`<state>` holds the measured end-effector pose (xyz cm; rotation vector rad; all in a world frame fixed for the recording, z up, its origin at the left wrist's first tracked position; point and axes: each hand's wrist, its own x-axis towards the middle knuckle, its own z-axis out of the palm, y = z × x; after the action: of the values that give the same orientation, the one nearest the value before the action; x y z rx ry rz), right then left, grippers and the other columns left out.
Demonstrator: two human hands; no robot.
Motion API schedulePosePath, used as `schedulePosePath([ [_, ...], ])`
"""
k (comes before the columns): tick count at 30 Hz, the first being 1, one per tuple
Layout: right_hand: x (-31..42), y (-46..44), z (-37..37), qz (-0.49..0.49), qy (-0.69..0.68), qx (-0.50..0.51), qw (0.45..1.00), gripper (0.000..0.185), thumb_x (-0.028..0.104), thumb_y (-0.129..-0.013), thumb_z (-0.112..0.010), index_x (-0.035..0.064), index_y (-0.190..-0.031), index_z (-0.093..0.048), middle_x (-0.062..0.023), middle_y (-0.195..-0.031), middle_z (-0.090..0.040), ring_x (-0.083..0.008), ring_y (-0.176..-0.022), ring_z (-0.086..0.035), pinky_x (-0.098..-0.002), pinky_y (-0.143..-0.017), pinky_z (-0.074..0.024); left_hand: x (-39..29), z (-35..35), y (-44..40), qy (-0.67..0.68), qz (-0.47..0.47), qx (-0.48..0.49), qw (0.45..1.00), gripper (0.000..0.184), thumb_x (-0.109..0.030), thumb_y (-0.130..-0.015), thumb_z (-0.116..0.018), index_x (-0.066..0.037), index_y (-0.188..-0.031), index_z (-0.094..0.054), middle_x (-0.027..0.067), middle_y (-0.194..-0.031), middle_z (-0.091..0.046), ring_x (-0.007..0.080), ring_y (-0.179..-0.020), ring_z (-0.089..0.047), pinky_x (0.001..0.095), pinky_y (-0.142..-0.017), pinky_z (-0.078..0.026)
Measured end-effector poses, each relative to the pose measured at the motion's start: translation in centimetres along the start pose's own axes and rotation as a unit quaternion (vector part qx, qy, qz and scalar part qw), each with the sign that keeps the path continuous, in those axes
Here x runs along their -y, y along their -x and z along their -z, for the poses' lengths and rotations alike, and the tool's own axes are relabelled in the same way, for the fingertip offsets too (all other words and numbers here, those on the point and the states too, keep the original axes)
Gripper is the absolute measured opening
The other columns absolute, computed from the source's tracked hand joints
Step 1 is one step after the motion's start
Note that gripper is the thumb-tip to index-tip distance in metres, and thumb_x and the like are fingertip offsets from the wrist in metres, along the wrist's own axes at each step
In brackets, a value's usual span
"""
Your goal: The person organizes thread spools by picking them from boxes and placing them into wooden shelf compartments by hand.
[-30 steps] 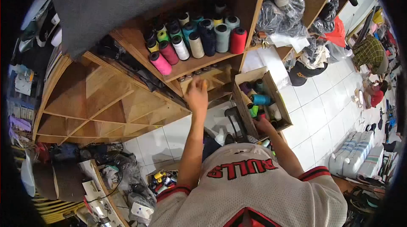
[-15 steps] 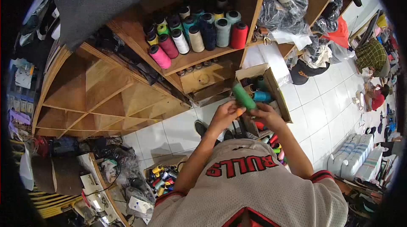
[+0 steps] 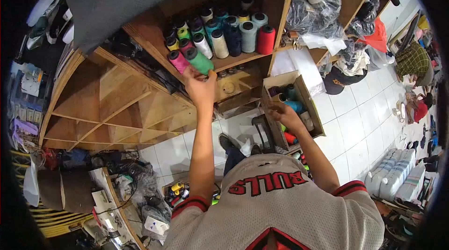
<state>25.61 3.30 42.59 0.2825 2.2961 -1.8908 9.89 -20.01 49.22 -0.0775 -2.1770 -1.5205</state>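
Note:
In the head view my left hand (image 3: 200,84) grips a green thread spool (image 3: 201,62) at the front edge of the shelf. The spool is tilted and stands in front of a pink spool (image 3: 178,61) and a white spool (image 3: 202,44). Behind it on the shelf are several other spools, among them a beige one (image 3: 219,44) and a red one (image 3: 266,39). My right hand (image 3: 284,114) hovers open over the near left side of a wooden box (image 3: 319,121). A teal spool (image 3: 294,106) lies in that box, with dark spools beside it.
An open-fronted wooden rack (image 3: 103,105) stands at left. Below it is a container of mixed spools (image 3: 177,189). Plastic-wrapped bundles (image 3: 313,11) fill a compartment at upper right. White wrapped packs (image 3: 390,173) lie on the tiled floor at right, and people sit farther off.
My left hand has carried the green spool up and left from above the box to the shelf. My right hand has let go of it and stays by the box.

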Motion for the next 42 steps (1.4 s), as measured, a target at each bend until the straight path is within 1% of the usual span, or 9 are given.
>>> schedulePosePath([
  [4,-9.2,-0.9,3.8,-0.107,0.211,-0.046,0.971,0.033,0.021,-0.081,-0.062,0.0031,-0.109,-0.061,-0.0209,-0.111,-0.061,-0.0308,-0.099,-0.061,-0.0378,-0.081,-0.0487,1.4,-1.5,-1.5,-0.132,-0.102,-0.055,0.984,0.045,-0.013,-0.069,-0.072,0.005,-0.104,-0.049,0.019,-0.095,-0.055,0.0339,-0.081,-0.057,0.0408,-0.075,-0.045],
  [12,-17.1,3.7,1.8,-0.081,0.375,-0.024,0.923,0.026,0.027,-0.083,-0.054,0.0067,-0.093,-0.066,-0.0166,-0.089,-0.066,-0.033,-0.08,-0.064,-0.0396,-0.07,-0.0522,1.7,-2.3,-0.5,-0.091,-0.046,-0.083,0.991,0.041,-0.01,-0.075,-0.072,0.007,-0.105,-0.05,0.0174,-0.093,-0.058,0.0262,-0.087,-0.06,0.0351,-0.067,-0.051],
  [16,-30.0,-0.4,1.4,0.08,0.62,0.256,0.737,0.03,0.031,-0.079,-0.059,0.0058,-0.095,-0.066,-0.0196,-0.092,-0.066,-0.0329,-0.089,-0.064,-0.0426,-0.075,-0.0504,1.5,-2.3,0.1,-0.141,-0.053,-0.097,0.984,0.039,-0.012,-0.076,-0.073,0.007,-0.102,-0.051,0.0164,-0.093,-0.056,0.0275,-0.086,-0.059,0.0367,-0.07,-0.049],
  [19,-18.4,1.4,0.7,-0.184,0.29,-0.059,0.937,0.033,0.031,-0.077,-0.061,0.0031,-0.093,-0.066,-0.022,-0.091,-0.065,-0.0336,-0.09,-0.064,-0.0431,-0.077,-0.0501,2.7,-2.7,0.1,-0.136,-0.065,-0.115,0.982,0.038,-0.014,-0.076,-0.073,0.005,-0.1,-0.051,0.0167,-0.094,-0.053,0.032,-0.089,-0.054,0.0403,-0.075,-0.045],
  [26,-19.4,-0.7,0.5,-0.226,0.255,-0.16,0.926,0.043,0.034,-0.073,-0.065,-0.0058,-0.089,-0.062,-0.0293,-0.088,-0.062,-0.0393,-0.088,-0.062,-0.0445,-0.075,-0.05,2.0,-2.1,1.9,-0.14,-0.11,-0.13,0.975,0.044,-0.016,-0.079,-0.071,0.005,-0.109,-0.047,0.0179,-0.099,-0.05,0.0319,-0.089,-0.052,0.04,-0.076,-0.044],
  [32,-22.0,-2.9,-3.1,-0.287,0.187,-0.337,0.877,0.042,0.03,-0.069,-0.071,-0.0039,-0.088,-0.056,-0.029,-0.099,-0.061,-0.0412,-0.096,-0.061,-0.0463,-0.079,-0.0495,1.1,-2.0,9.1,-0.048,-0.037,0.03,0.998,0.042,-0.012,-0.08,-0.068,0.003,-0.112,-0.046,0.0162,-0.1,-0.048,0.0286,-0.092,-0.05,0.0382,-0.077,-0.042],
  [36,-18.9,-1.3,-2.1,-0.382,0.033,-0.248,0.889,0.062,0.044,-0.066,-0.072,-0.0057,-0.102,-0.061,-0.0238,-0.107,-0.062,-0.0379,-0.102,-0.06,-0.0401,-0.084,-0.0485,3.8,-2.7,14.3,-0.052,0.003,0.13,0.99,0.043,-0.01,-0.081,-0.066,0.0,-0.117,-0.045,0.0159,-0.101,-0.048,0.0294,-0.092,-0.051,0.0375,-0.078,-0.044],
  [38,-27.3,-2.8,-1.1,-0.325,0.102,-0.179,0.923,0.067,0.05,-0.067,-0.069,-0.0048,-0.105,-0.062,-0.0233,-0.107,-0.063,-0.0371,-0.102,-0.06,-0.0389,-0.085,-0.0483,3.3,-2.6,15.7,-0.058,0.028,0.185,0.981,0.044,-0.009,-0.08,-0.065,-0.001,-0.118,-0.044,0.0157,-0.101,-0.048,0.0289,-0.094,-0.052,0.0369,-0.08,-0.045],
  [42,-24.1,-2.5,-1.3,-0.407,0.164,-0.208,0.874,0.069,0.057,-0.07,-0.064,-0.0023,-0.106,-0.063,-0.0241,-0.105,-0.063,-0.0367,-0.1,-0.061,-0.039,-0.086,-0.0483,5.5,-2.9,15.9,-0.05,-0.018,0.197,0.979,0.048,-0.006,-0.078,-0.066,-0.001,-0.121,-0.043,0.015,-0.102,-0.05,0.027,-0.091,-0.055,0.0371,-0.08,-0.046],
])
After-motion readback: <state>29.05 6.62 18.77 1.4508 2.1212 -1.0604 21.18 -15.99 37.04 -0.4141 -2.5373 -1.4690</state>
